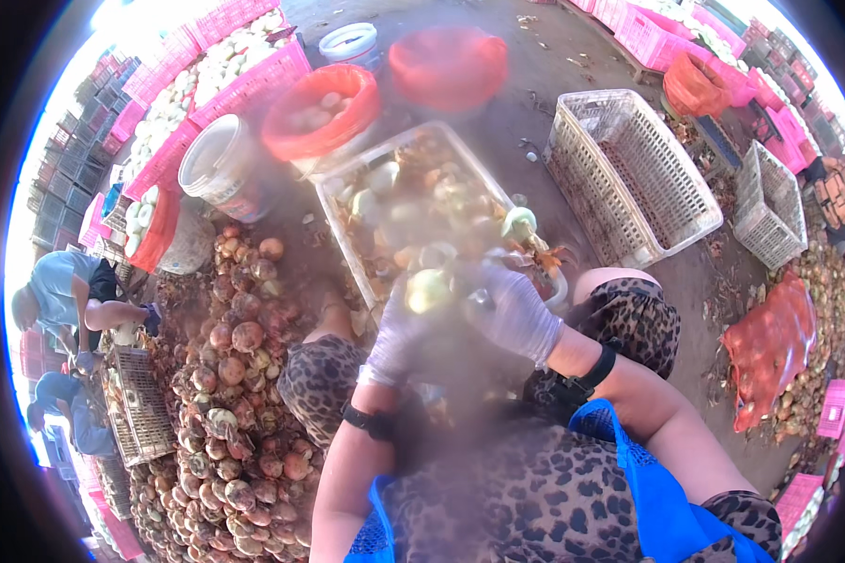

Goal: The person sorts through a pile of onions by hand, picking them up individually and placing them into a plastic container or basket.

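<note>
My left hand [394,334], in a thin whitish glove, holds a pale peeled onion [428,291] over the near edge of a white plastic crate [348,243]. Close beside it on the right is my right hand [510,310], also gloved, with its fingers curled; something small and shiny shows at its fingertips, too blurred to name. The crate holds onions and loose skins, smeared by a haze in the middle of the view. At the crate's right corner lies a pale green onion [519,222] with skins near it.
Unpeeled onions [239,429] are heaped at my left. Beyond the crate stand a red-lined bucket [322,116], another red-lined container [448,67] and a white bucket [215,158]. A large slatted crate [630,176] stands at right, near a red mesh sack [771,348]. Two people [60,288] bend at far left.
</note>
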The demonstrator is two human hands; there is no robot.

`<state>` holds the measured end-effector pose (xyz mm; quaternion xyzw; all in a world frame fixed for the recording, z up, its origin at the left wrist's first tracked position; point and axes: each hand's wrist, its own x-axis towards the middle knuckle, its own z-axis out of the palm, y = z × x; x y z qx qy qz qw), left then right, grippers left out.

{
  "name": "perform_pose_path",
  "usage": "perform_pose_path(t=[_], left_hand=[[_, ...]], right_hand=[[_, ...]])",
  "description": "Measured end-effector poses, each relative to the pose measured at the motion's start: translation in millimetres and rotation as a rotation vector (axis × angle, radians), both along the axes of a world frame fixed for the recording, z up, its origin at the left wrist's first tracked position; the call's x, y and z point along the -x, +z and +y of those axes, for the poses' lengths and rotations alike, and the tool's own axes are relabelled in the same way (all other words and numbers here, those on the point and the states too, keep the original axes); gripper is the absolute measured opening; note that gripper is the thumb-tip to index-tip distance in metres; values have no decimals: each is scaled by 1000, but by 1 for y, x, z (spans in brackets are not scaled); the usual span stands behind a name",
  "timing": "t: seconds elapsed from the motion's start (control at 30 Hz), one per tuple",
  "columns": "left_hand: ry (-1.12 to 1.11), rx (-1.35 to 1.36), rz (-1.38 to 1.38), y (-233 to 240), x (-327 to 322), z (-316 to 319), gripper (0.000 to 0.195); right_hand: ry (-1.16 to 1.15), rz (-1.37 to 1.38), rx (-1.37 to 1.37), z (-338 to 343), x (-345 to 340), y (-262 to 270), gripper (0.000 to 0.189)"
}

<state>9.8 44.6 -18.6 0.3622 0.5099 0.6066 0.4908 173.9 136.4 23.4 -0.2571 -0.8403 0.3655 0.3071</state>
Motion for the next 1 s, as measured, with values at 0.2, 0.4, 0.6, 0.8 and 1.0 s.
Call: perform_pose_path(t=[0.2,0.4,0.6,0.8,1.0], left_hand=[[114,-30,-49,10,-14,0,59],[-223,-150,1112,-5,11,-5,36],[-134,63,-39,9,4,-14,45],[-95,141,-324,25,14,-32,73],[81,-17,-394,44,-6,-22,76]], right_hand=[[-3,-390,-101,-16,2,2,53],[25,-446,-216,-12,3,-9,51],[-3,-555,-554,19,-3,-39,35],[-161,-564,-223,28,-4,-24,16],[-20,-529,-245,-23,7,-14,26]])
